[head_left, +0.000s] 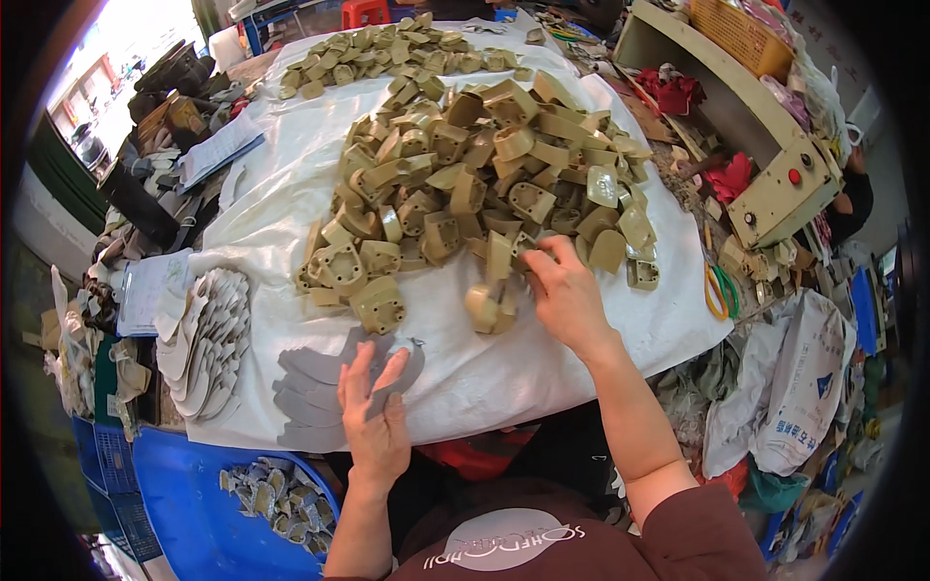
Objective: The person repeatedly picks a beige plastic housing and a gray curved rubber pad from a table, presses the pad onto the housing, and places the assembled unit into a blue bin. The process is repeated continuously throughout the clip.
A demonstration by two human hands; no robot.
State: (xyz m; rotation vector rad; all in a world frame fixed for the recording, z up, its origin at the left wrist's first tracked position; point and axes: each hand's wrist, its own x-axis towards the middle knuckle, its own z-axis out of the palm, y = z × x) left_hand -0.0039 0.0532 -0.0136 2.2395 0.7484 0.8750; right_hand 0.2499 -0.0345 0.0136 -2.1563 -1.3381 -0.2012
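Observation:
A big heap of tan plastic shoe heels [465,165] covers the middle of the white sheet [252,261]. At the heap's near edge the curled fingers of my right hand [570,302] close on a tan shoe heel [500,256]; its grip is partly blurred. Just below lies another, blurred tan heel [487,308]. My left hand [376,426], fingers stretched and apart, rests over the overlapping thin grey cut pieces [308,392] near the sheet's front edge. Whether its fingertips lift a piece is hard to see.
To the left lies a stack of pale cut pieces [205,339]. Below it, a blue tub [194,504] contains several grey-covered heels. More tan heels [387,53] lie at the far end. A cream machine [790,194] with a red button stands at right, above a white sack [799,382].

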